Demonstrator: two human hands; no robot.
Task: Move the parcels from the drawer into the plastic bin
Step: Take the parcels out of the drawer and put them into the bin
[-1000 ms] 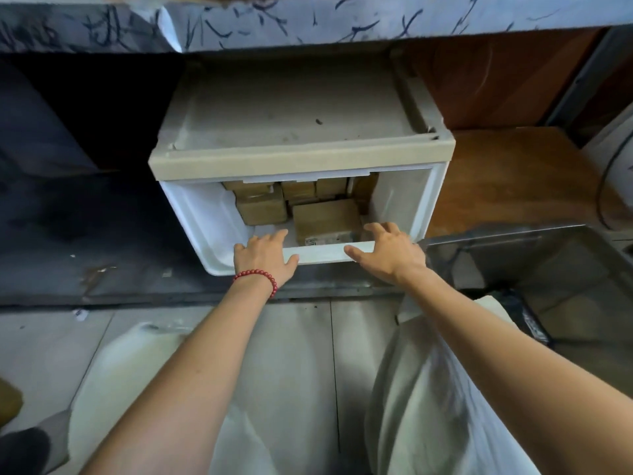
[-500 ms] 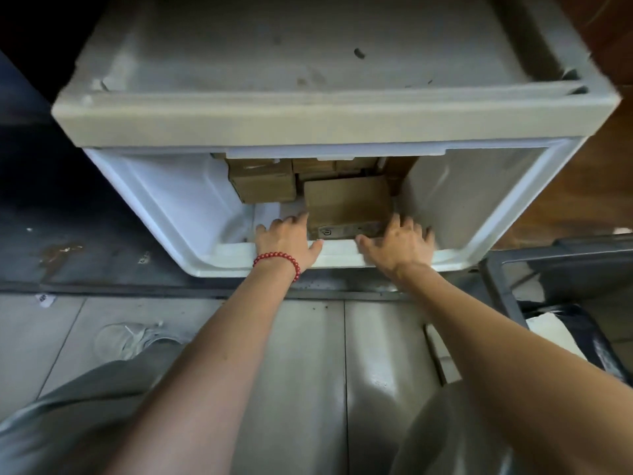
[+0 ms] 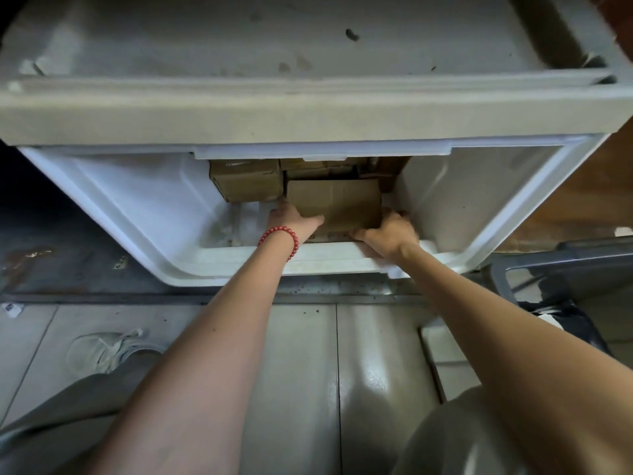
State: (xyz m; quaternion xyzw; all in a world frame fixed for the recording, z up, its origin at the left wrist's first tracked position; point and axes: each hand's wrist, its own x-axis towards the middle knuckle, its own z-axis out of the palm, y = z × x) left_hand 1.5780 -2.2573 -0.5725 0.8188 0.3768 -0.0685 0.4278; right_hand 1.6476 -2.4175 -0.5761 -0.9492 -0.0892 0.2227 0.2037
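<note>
You have both hands down in the drawer (image 3: 479,207), one on each side of the front parcel (image 3: 337,204), which lies low just behind the front lip. Your left hand (image 3: 291,219) clasps its left edge, thumb across the near face and fingers tucked out of sight along the side. Your right hand (image 3: 390,229) curls round the lower right corner.

Taking it from both sides makes sense. The box is wide and the cabinet top (image 3: 308,111) overhangs it, so you likely need to draw it toward you before raising it. More parcels (image 3: 246,181) are packed behind and beside it, so this one has to come first. The bin (image 3: 561,265) stands to your right, just beside the drawer, placed for a short swing. Whether the parcel has left the floor cannot be told.
</note>
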